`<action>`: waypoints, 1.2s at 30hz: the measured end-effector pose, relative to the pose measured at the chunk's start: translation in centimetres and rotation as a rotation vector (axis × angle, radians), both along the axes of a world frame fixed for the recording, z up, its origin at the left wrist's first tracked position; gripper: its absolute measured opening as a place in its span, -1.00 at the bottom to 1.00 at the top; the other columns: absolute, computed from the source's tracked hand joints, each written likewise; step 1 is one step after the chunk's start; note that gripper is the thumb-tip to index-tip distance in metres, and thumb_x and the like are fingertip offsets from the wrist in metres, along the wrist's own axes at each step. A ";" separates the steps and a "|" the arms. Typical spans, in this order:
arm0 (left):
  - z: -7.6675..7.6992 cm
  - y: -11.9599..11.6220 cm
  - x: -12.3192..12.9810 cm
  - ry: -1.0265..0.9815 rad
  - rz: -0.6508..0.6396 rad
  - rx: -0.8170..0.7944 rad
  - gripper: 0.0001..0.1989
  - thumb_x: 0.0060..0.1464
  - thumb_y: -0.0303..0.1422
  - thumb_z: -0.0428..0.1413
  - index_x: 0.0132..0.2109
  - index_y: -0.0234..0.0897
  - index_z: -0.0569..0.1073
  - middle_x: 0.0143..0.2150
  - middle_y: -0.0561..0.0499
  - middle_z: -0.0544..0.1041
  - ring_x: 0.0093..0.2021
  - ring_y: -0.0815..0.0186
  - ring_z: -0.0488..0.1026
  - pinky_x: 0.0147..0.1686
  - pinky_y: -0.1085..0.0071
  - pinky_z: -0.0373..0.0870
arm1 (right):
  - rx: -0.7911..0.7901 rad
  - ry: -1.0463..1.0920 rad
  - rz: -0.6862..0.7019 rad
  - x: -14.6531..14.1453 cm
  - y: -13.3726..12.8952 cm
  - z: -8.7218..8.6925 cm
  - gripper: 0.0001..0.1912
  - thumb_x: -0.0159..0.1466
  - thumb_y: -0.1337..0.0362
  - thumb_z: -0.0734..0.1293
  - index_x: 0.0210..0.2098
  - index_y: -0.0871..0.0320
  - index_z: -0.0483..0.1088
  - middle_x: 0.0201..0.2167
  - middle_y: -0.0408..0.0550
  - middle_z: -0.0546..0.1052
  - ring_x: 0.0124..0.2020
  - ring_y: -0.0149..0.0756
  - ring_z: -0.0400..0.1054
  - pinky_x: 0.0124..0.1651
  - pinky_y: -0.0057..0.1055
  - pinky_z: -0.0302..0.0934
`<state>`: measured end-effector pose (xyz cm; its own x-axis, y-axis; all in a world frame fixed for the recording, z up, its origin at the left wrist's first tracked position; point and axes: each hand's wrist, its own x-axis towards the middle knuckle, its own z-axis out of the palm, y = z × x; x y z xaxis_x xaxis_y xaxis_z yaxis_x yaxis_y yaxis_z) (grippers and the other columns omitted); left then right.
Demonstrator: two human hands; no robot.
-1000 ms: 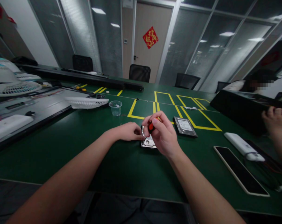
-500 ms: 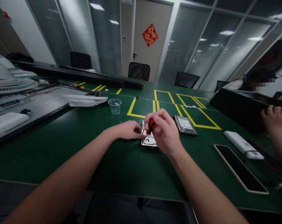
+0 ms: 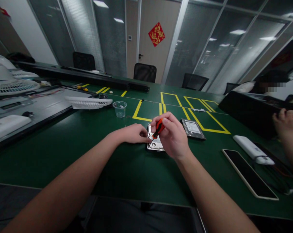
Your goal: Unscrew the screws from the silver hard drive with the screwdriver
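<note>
A silver hard drive [image 3: 156,145] lies on the green table in front of me, partly hidden by my hands. My right hand [image 3: 172,136] is closed around a red and black screwdriver [image 3: 158,128], tilted so that its tip meets the drive's near left corner. At the drive's left edge is my left hand [image 3: 135,133], its fingers curled and its fingertips against the drive near the screwdriver shaft. A second hard drive [image 3: 192,128], label up, lies to the right of my right hand.
Left of centre stand a clear plastic cup [image 3: 120,109] and a white fan part [image 3: 88,103]. On the right lie a phone [image 3: 249,173] and a white power strip [image 3: 253,149]. Another person's hand [image 3: 288,124] rests by a black box [image 3: 248,113]. Yellow tape marks the table.
The screwdriver handle shows more between my right fingers, which have shifted slightly around it. My left hand stays at the drive's edge. The view has moved very little.
</note>
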<state>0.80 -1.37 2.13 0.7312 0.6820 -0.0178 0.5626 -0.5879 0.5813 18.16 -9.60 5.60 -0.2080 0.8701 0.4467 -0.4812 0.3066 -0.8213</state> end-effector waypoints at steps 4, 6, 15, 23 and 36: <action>0.1 -0.1 0.0 0.003 -0.005 -0.016 -0.56 0.11 0.07 0.18 -0.34 -0.26 0.52 -0.42 0.03 0.53 -0.40 0.30 0.41 -0.34 0.38 0.21 | -0.017 -0.010 -0.010 0.0 0.0 -0.1 -0.82 0.34 0.23 0.35 -0.28 0.04 0.22 -0.32 -0.15 0.54 -0.44 -0.38 0.36 -0.34 -0.37 0.20; 0.2 -0.1 -0.1 -0.021 -0.010 -0.024 -0.58 0.10 0.05 0.21 -0.33 -0.25 0.54 -0.43 0.04 0.53 -0.39 0.29 0.41 -0.30 0.38 0.24 | -0.029 -0.033 -0.017 -0.1 0.0 -0.1 -0.81 0.34 0.19 0.35 -0.25 0.02 0.21 -0.32 -0.16 0.55 -0.51 -0.42 0.28 -0.36 -0.38 0.16; 0.0 0.1 -0.1 -0.019 -0.014 -0.035 -0.56 0.10 0.08 0.19 -0.31 -0.24 0.55 -0.43 0.04 0.53 -0.41 0.30 0.41 -0.33 0.37 0.22 | 0.018 -0.031 -0.018 0.0 0.2 -0.1 -0.71 0.41 0.14 0.16 -0.31 0.11 0.42 -0.36 -0.06 0.49 -0.48 -0.37 0.27 -0.32 -0.32 0.19; 0.1 0.1 -0.1 0.027 -0.005 -0.013 -0.52 0.11 0.12 0.16 -0.33 -0.25 0.54 -0.42 0.03 0.52 -0.41 0.29 0.40 -0.36 0.37 0.20 | 0.000 0.010 0.007 0.3 0.3 -0.1 -0.88 0.35 0.28 0.26 -0.32 0.07 0.23 -0.33 -0.13 0.54 -0.49 -0.41 0.34 -0.36 -0.38 0.18; 0.0 0.2 -0.1 0.041 -0.014 -0.018 -0.51 0.12 0.12 0.15 -0.33 -0.26 0.54 -0.42 0.02 0.53 -0.43 0.30 0.40 -0.37 0.38 0.19 | 0.004 0.036 0.035 0.3 0.3 0.1 -0.72 0.35 0.19 0.20 -0.36 0.16 0.45 -0.39 -0.05 0.49 -0.50 -0.39 0.27 -0.37 -0.35 0.16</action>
<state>0.70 -1.20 2.08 0.7390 0.6711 -0.0601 0.5781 -0.5858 0.5680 18.47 -9.26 5.71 -0.2221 0.8606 0.4584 -0.5214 0.2924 -0.8017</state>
